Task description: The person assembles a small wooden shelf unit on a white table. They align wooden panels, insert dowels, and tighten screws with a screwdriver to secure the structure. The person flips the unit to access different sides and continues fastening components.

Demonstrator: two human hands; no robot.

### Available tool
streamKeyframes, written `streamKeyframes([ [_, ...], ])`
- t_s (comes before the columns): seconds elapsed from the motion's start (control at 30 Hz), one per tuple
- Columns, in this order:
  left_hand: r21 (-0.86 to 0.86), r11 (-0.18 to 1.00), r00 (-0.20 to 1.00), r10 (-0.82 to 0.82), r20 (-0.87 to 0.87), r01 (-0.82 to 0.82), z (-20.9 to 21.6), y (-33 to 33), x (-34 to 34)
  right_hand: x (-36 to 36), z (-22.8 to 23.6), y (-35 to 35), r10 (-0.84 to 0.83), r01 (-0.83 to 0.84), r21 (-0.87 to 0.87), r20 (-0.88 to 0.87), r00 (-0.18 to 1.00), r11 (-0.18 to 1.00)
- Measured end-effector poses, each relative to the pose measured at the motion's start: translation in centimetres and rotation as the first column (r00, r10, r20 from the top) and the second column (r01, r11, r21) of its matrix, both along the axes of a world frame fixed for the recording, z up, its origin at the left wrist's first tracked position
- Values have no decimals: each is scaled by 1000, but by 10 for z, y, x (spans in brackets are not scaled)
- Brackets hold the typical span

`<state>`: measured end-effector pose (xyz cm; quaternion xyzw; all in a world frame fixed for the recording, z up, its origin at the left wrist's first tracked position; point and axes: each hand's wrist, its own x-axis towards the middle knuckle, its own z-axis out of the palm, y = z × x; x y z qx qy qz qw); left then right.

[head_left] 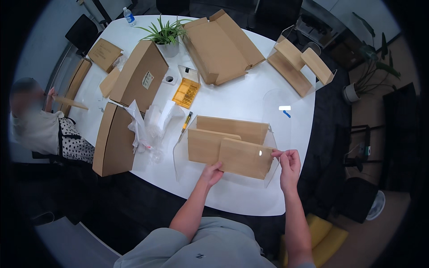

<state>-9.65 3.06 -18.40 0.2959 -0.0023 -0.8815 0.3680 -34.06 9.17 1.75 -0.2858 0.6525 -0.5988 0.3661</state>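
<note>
In front of me on the table stands a small shelf of pale wooden boards between clear side panels (177,157). My left hand (212,174) grips the lower left corner of its front wooden board (243,157), thumb over the face. At that board's upper right end, my right hand (289,164) has thumb and forefinger pinched together by the clear panel. Whatever is between those fingertips is too small to make out. Behind the front board are a second board (203,145) and a long back board (237,125).
Left of the shelf lie a yellow-and-black hand tool (186,121) and plastic wrapping (154,125). Beyond are an orange parts case (187,93), cardboard boxes (138,80), a potted plant (167,42) and a similar shelf (292,73). A person (40,120) sits at left holding a board.
</note>
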Motion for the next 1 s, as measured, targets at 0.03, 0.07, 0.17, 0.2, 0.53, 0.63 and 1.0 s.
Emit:
streamKeyframes([
  [0.03,-25,1000,999,-8,49,9,11,-8,3,-3,6,-9,9,-9,-6,8,1000,1000],
  [0.07,-49,999,995,-15,96,20,23,-17,6,-6,12,-13,16,-16,-11,14,1000,1000],
  [0.17,-251,963,967,-32,255,98,84,-58,13,-17,16,-16,-25,24,4,153,988,1000],
  [0.2,-331,927,946,-65,317,175,108,-71,17,-19,17,-13,-46,44,13,216,975,999],
  [0.53,-215,51,161,504,849,975,251,-111,-45,-64,-17,108,-351,353,36,238,905,935],
  [0.63,-115,-201,212,577,788,973,244,-102,-60,-72,-26,148,-432,431,64,260,864,900],
  [1.0,113,-507,183,498,848,854,179,-65,-96,-66,-35,175,-490,484,99,287,823,870],
])
